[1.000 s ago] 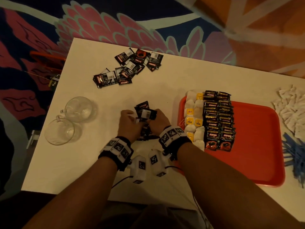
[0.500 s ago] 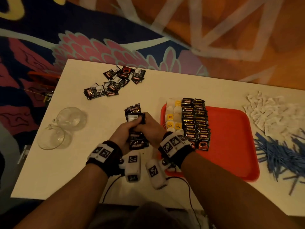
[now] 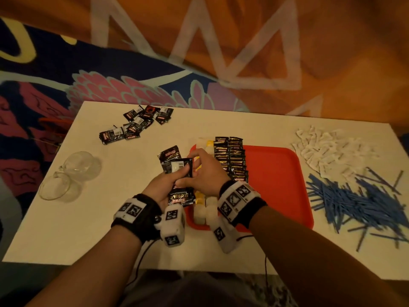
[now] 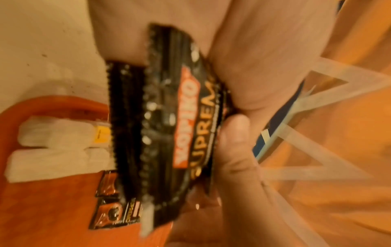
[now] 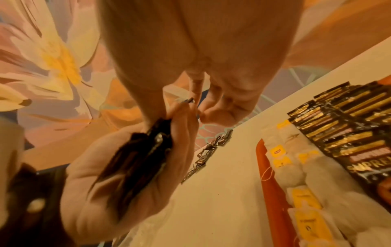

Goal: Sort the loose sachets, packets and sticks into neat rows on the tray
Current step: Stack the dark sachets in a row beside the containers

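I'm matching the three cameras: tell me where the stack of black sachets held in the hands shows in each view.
Head: the stack of black sachets sits at centre, gripped by the left hand with the right hand pinching the top one.
Left wrist: the stack fills the centre, upright.
Right wrist: lower left, edge-on in the left palm.
Shared landmark: the red tray.

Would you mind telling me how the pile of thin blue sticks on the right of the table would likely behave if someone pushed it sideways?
The thin blue sticks lie loose and criss-crossed on the white table, so they would probably scatter instead of moving together. They look slender and light, so some might slide or roll toward the nearby edge.
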